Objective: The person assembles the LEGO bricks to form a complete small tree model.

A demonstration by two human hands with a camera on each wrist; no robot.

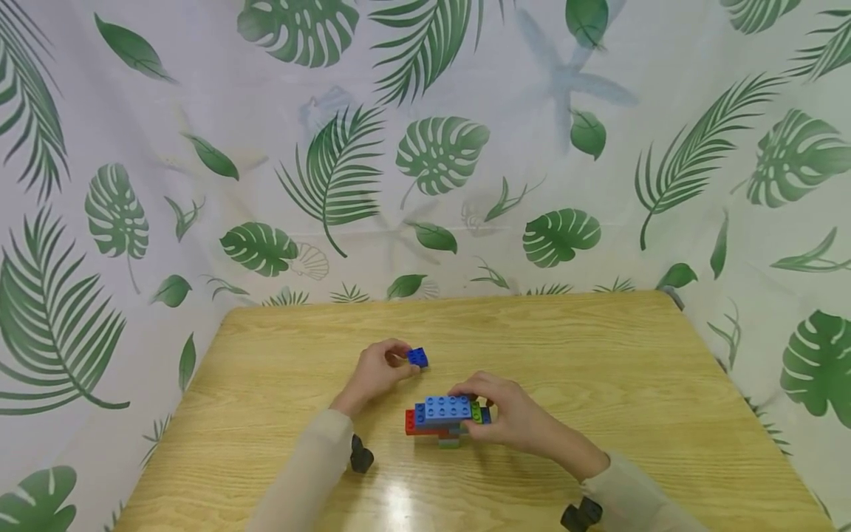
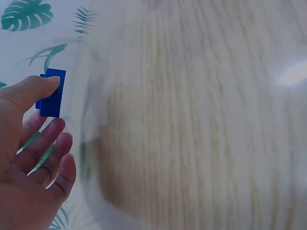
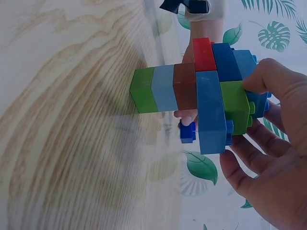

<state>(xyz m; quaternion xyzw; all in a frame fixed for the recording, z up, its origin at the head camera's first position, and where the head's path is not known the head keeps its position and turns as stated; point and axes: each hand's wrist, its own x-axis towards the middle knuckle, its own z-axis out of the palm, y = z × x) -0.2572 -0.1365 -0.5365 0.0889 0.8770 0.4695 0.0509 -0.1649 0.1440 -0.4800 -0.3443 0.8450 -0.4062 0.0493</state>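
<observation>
Between thumb and fingers, my left hand (image 1: 374, 374) pinches a small dark blue toy brick (image 1: 417, 357). In the left wrist view that brick (image 2: 53, 98) is turned on its side, its studs facing left, while the other fingers curl loosely below it. My right hand (image 1: 515, 420) grips the right end of a built brick model (image 1: 447, 408). Seen from the right wrist, the model (image 3: 209, 112) has a narrow stem of green, light blue and brown bricks under a wider top of red, blue, light blue and green ones. The stem's green end is close over the table.
The wooden table (image 1: 545, 336) stretches under both hands and beyond them. A white cloth with green leaf prints (image 1: 465, 281) hangs behind the table and along its sides. Black devices (image 1: 361, 454) are worn at both wrists, over light sleeves.
</observation>
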